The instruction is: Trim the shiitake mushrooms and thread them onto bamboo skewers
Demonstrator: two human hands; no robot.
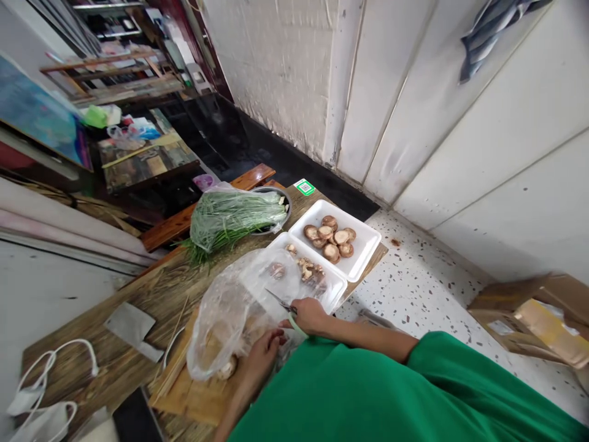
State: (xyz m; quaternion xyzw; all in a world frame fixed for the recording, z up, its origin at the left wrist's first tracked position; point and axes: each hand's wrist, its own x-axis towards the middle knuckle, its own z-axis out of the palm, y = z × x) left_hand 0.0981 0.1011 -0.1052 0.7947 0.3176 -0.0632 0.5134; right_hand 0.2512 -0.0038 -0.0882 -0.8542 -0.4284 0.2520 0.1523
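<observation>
My right hand is closed round a pair of scissors, its blades pointing left over a white foam tray and a clear plastic bag. Beside it, lower left, my left hand has its fingers curled together against the clear plastic bag; what they pinch is hidden. A mushroom lies at the bag's lower edge, on a wooden cutting board. Cut mushroom stems are in the nearer foam tray. Several brown mushroom caps sit in the farther foam tray.
Bagged green chives rest on a metal bowl behind the trays. A cleaver, a white cable and a dark phone-like object lie left. A cardboard box stands on the floor at right.
</observation>
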